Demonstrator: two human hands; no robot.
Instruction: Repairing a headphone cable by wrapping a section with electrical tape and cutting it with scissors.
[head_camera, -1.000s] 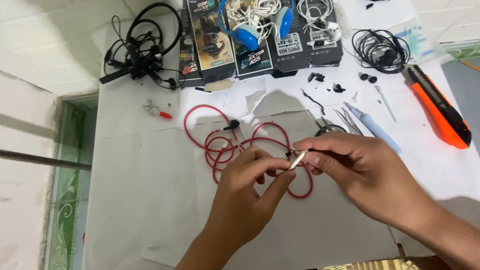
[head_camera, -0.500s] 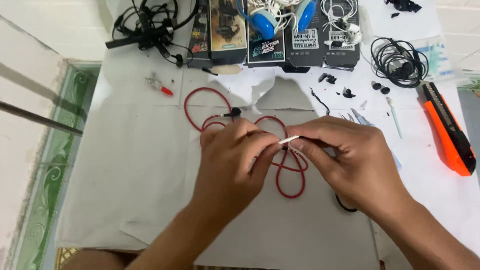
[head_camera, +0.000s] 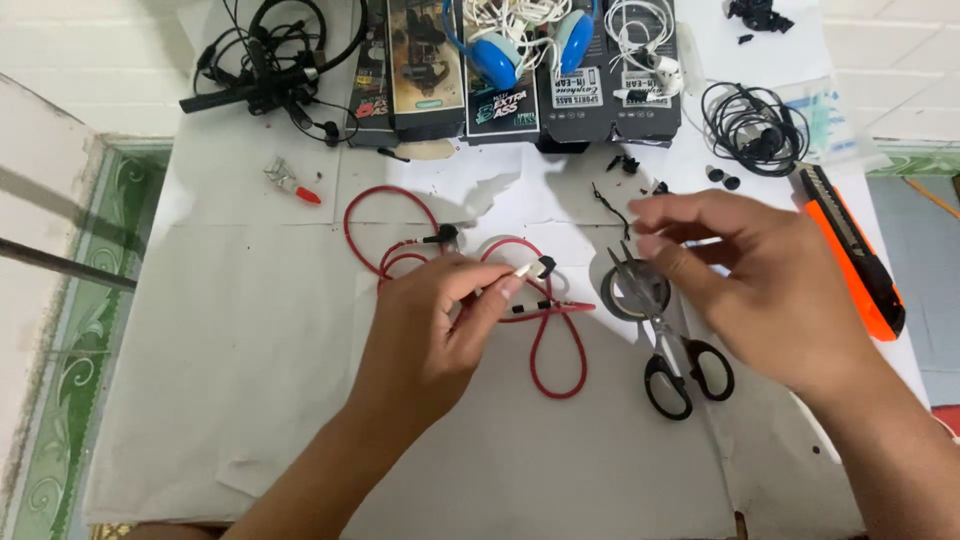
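The left hand (head_camera: 430, 335) pinches a small whitish plug-like end piece (head_camera: 524, 270) between thumb and forefinger, closed tight on it just above the white paper-covered table (head_camera: 220, 330). From that pinch a thin red rubbery earphone cable (head_camera: 545, 340) trails down and lies in loose loops on the paper, with little black fittings along it. It looks very light and limp, likely to flop and tangle if lifted by the middle; the firm end piece seems the sensible place to hold it, and the fine wire inside probably won't stand hard tugging.

The right hand (head_camera: 755, 285) hovers apart from it, fingers loosely spread and holding nothing, just over black-handled steel scissors (head_camera: 670, 345) that rest across a grey roll of tape (head_camera: 632, 292). Farther right lies an orange and black utility knife (head_camera: 852, 250). Along the far edge stand dark packaging boxes (head_camera: 500, 90) with blue headphones (head_camera: 530, 45), and coils of black cable (head_camera: 750, 125).
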